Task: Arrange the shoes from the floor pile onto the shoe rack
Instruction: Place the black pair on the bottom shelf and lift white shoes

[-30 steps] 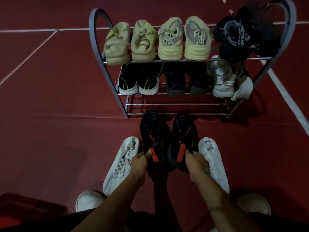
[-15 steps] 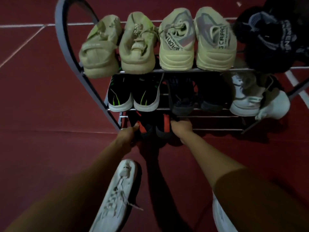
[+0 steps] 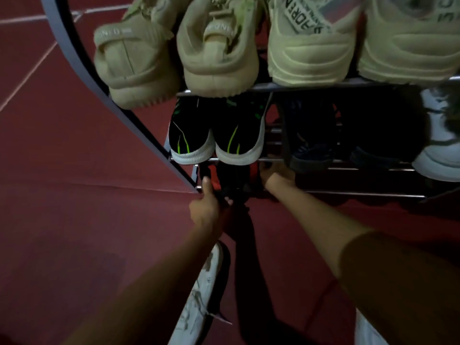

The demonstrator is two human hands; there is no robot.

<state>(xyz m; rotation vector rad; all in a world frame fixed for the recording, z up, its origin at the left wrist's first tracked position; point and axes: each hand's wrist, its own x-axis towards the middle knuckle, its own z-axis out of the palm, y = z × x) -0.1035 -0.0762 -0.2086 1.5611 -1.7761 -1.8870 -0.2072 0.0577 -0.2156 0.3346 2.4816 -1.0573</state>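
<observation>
While your left hand [image 3: 207, 207] grips the heel of the black shoes with red heel tabs [image 3: 234, 179] and your right hand [image 3: 276, 174] curls round the other, they sit low in the grey metal shoe rack [image 3: 82, 68], on a dim red floor [image 3: 74, 232].

The grey-framed shoe rack [image 3: 82, 68] stands on the dark red floor [image 3: 74, 220] — beige sneakers [image 3: 219, 51] on its top shelf, black green-striped sneakers [image 3: 214, 135] and darker pairs on the middle one — while a white shoe [image 3: 199, 300] lies on the floor.
</observation>
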